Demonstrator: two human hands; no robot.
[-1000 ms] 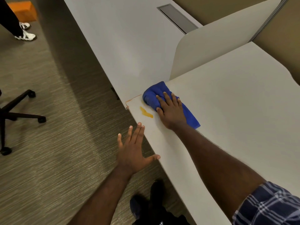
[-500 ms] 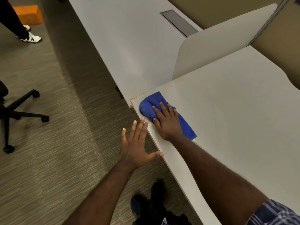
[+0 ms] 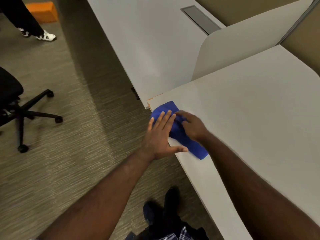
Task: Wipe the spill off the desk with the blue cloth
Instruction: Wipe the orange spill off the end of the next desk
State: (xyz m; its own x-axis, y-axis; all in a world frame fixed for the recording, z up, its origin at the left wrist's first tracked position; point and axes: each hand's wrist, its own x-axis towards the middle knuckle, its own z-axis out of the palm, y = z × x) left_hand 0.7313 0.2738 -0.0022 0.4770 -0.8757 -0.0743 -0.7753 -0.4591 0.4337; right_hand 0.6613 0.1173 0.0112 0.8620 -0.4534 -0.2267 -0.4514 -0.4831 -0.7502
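Blue cloth [image 3: 174,129] lies bunched at the near-left corner of the white desk [image 3: 251,118], its left edge hanging slightly past the desk edge. The right hand [image 3: 192,126] rests palm-down on the cloth, fingers curled loosely over its top fold; whether they pinch the fabric cannot be told (motion blur obscures the fingertips). The left hand [image 3: 160,135] is held flat with fingers spread and extended, positioned at the desk edge, its fingertips overlapping the left side of the cloth and its thumb reaching over the desk surface. No spill is visible on the exposed desk surface around the cloth. On the carpet to the left stands a black office chair [image 3: 15,104]. An orange box [image 3: 43,12] sits on the floor at far left, near another person's white sneaker [image 3: 45,36].
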